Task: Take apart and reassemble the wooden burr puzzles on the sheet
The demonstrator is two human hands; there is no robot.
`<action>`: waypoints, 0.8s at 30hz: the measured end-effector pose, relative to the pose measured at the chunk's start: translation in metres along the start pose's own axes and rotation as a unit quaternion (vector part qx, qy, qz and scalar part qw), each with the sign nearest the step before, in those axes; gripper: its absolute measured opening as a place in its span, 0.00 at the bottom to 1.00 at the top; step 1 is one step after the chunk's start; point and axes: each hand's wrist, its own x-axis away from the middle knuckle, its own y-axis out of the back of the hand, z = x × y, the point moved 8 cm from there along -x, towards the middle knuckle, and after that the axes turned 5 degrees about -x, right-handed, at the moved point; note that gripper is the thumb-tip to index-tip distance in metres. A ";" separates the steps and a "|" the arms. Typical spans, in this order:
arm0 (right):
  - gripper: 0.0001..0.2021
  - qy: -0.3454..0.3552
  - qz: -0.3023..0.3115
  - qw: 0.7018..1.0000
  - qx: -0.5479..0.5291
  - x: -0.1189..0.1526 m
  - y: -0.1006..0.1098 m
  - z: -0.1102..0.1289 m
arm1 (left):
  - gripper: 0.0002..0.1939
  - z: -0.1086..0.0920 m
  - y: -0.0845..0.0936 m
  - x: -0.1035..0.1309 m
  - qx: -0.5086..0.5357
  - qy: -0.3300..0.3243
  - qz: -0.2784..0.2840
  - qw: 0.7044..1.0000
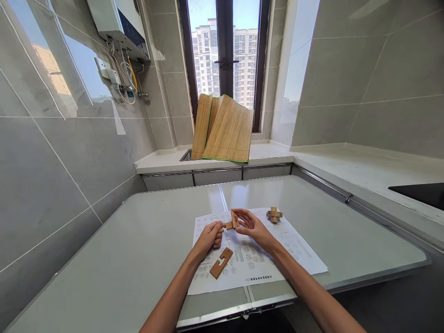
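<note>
Over the printed sheet [236, 280], both hands hold notched wooden puzzle pieces that meet between them. My left hand [210, 238] is closed, pinching the end of a small wooden puzzle piece [227, 225] that points right. In my right hand [253, 227], thumb and fingers grip an upright flat wooden puzzle piece [235, 219] that touches the first one; how far they interlock I cannot tell. A flat wooden piece with a cut-out notch [221, 263] lies on the paper below my left hand. Near the sheet's upper right sits an assembled cross-shaped wooden puzzle [274, 215].
The sheet lies on a pale folding table [145, 259] with a metal seam down its middle. A white counter [350, 166] runs behind and to the right. A bamboo mat [227, 129] leans before the window. A water heater [120, 30] hangs on the left wall.
</note>
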 end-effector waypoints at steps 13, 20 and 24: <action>0.33 0.019 0.003 1.000 0.002 0.006 -0.001 0.001 | 0.25 0.002 -0.004 0.002 0.090 0.008 0.015 0.996; 0.34 -0.008 0.007 1.000 -0.021 0.009 -0.004 0.004 | 0.24 0.003 -0.006 0.003 0.095 0.002 0.015 0.995; 0.33 -0.004 0.011 1.000 -0.017 0.010 -0.005 0.006 | 0.23 0.001 -0.004 0.003 0.081 -0.012 -0.009 0.997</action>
